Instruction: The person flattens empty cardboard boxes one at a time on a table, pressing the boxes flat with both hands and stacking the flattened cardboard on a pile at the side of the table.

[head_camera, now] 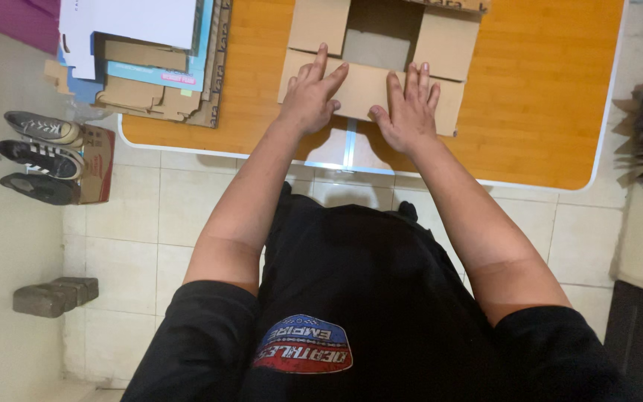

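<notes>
Both hands, left (310,93) and right (409,112), lie flat and open on the box (366,85) flap near the desk (545,97) edge, with bare desk to the right.

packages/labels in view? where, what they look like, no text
Open brown cardboard box: on the orange wooden table, flaps spread, left hand and right hand flat on its near flap.
Stack of flattened cartons: table's left corner, brown, blue and white.
Small reddish-brown printed box: on the floor, beside shoes.
</notes>
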